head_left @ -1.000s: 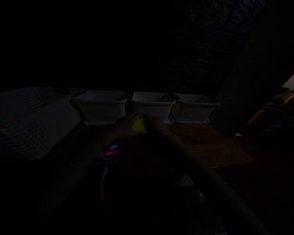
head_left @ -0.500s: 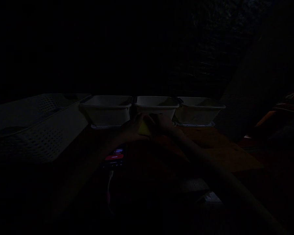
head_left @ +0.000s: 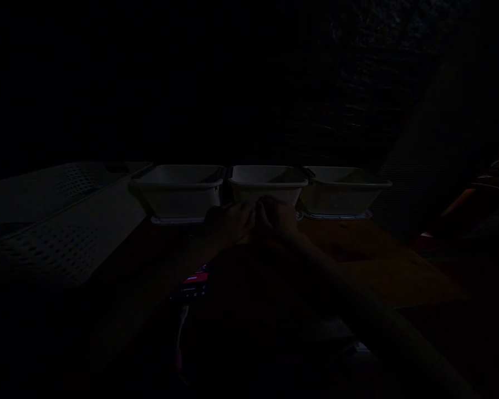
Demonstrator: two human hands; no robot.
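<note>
In deep shadow at the middle of the head view, my left hand [head_left: 230, 220] and my right hand [head_left: 276, 215] meet in front of the middle white bin [head_left: 268, 189]. The fingers of both are curled in and closed. A small pale patch [head_left: 244, 239] shows below them, too dark to name. Whatever lies between the fingers is hidden. Beneath my left forearm is a lit phone [head_left: 194, 284] with a white cable [head_left: 181, 327] plugged into its near end.
One white bin [head_left: 177, 199] stands to the left and another white bin [head_left: 341, 197] to the right, in a row at the table's far side. A perforated basket [head_left: 62, 238] fills the left. The wooden table [head_left: 382, 266] extends right. A person's arm [head_left: 459, 200] shows far right.
A yellow-green thing between my hands has gone from sight, covered or turned away. My hands have turned and come down slightly. The view has shifted a little.
</note>
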